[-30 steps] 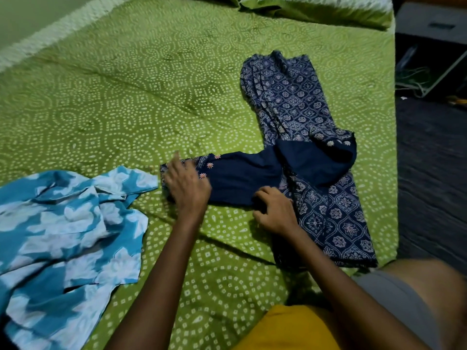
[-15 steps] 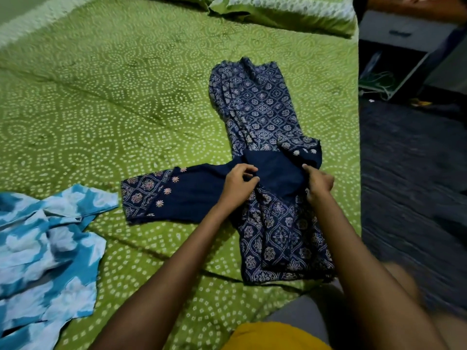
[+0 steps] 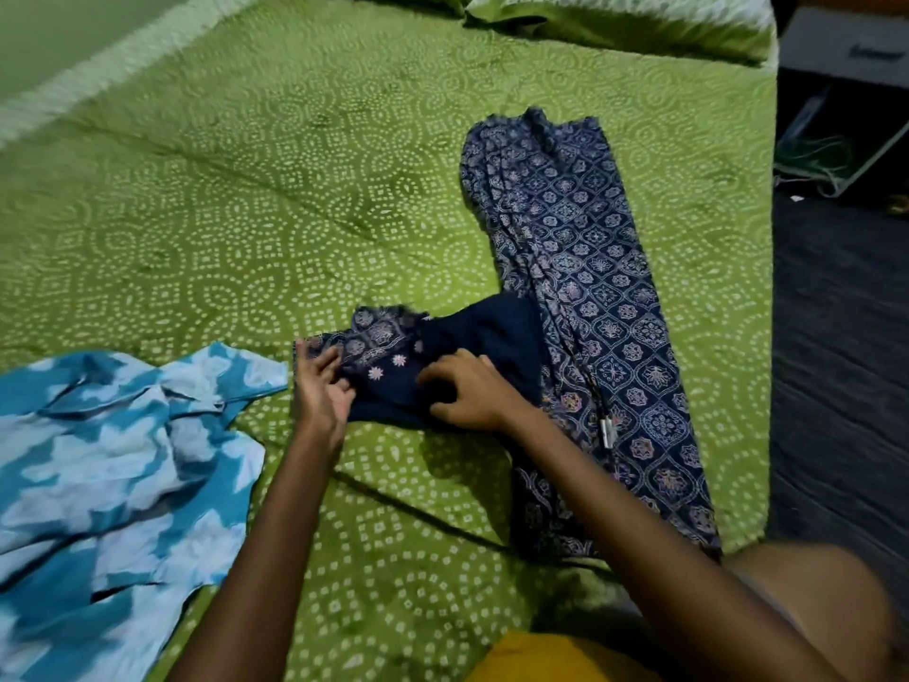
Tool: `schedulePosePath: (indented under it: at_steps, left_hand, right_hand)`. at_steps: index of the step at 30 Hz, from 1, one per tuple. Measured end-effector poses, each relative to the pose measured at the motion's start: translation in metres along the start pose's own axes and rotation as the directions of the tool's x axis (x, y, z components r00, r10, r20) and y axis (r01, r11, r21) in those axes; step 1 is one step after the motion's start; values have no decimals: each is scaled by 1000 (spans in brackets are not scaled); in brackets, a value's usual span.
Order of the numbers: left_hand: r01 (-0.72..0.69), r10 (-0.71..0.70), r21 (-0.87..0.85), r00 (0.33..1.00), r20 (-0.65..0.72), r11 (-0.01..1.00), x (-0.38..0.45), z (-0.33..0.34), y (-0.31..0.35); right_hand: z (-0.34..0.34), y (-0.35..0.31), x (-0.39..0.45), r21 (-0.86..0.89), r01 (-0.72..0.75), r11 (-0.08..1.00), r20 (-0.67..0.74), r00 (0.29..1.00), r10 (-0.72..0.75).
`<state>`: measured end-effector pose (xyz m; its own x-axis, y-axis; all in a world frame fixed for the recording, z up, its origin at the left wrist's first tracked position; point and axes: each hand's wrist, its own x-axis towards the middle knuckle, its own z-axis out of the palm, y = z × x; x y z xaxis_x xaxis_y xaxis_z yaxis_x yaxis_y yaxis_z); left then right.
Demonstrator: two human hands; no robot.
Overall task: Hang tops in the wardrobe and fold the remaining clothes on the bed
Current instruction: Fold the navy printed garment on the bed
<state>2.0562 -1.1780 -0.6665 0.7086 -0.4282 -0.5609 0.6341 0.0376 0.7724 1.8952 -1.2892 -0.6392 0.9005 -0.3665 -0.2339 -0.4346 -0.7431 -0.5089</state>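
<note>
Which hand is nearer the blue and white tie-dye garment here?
Left. The left hand is at the navy sleeve's end, just beside the tie-dye garment's edge. The right hand rests farther along the sleeve, away from it.

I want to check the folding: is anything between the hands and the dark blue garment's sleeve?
Nothing visible is. The left hand holds the sleeve at its cuff end and the right hand rests directly on it. The light blue garment lies beside, to the left, apart from the sleeve.
</note>
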Motion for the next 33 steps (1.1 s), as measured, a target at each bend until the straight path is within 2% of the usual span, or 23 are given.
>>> schedulePosePath:
  at_steps: [3,6,9,10,12,14,15,16,19,21,23,25,27,28,30,31,33]
  left_hand:
    - [14,-15,96,1000,8,995,1,-8,9]
    - [-7,-1,261,1000,30,965,1,0,18]
    - [-77,63,555,997,45,828,9,13,23]
    - [-139,123,646,990,70,750,11,17,24]
    - [-290,332,738,939,94,610,9,24,24]
    - [-388,531,709,847,22,589,-1,14,26]
    - [-396,576,692,817,-36,604,-4,2,26]
    - [-364,580,715,811,-71,597,-5,-13,23]
    - [-233,482,831,875,-48,506,-1,-49,15]
    - [-226,457,857,889,-12,463,4,-50,21]
    - [-228,448,895,894,36,384,4,-45,24]
    - [-183,451,945,891,43,271,-1,-37,21]
    - [-151,518,977,854,54,147,-15,-25,14]
    - [-198,557,974,824,105,110,-25,-18,7]
    - [-419,601,901,751,273,116,-47,-4,-13]
    - [-536,598,836,711,370,119,-60,3,-26]
    - [-676,508,725,673,537,129,-86,14,-55]
  right_hand:
    - [12,1,-7,-16,-74,997,-112,991,72]
    - [15,9,-18,-77,-99,992,-132,987,88]
    - [15,14,-29,-256,-104,961,-150,986,67]
    - [15,15,-31,-287,-109,952,-168,984,62]
    - [14,12,-36,-303,-109,947,-219,975,42]
    - [18,10,-37,-264,-74,962,-314,949,-14]
    - [19,8,-39,-257,-68,964,-337,941,-24]
    - [22,5,-40,-284,-71,956,-349,936,-35]
    - [26,1,-43,-305,-137,943,-244,968,62]
    - [27,1,-43,-288,-185,940,-223,967,122]
    - [28,0,-43,-292,-174,941,-214,970,113]
    - [24,4,-46,-216,-127,968,-151,984,96]
    - [13,9,-55,20,-90,996,-140,986,92]
    - [7,13,-64,158,-77,984,-200,974,108]
    - [-4,26,-83,353,-84,932,-365,905,220]
    - [-9,33,-95,422,-123,898,-392,868,304]
    - [-13,51,-120,481,-244,842,-333,838,432]
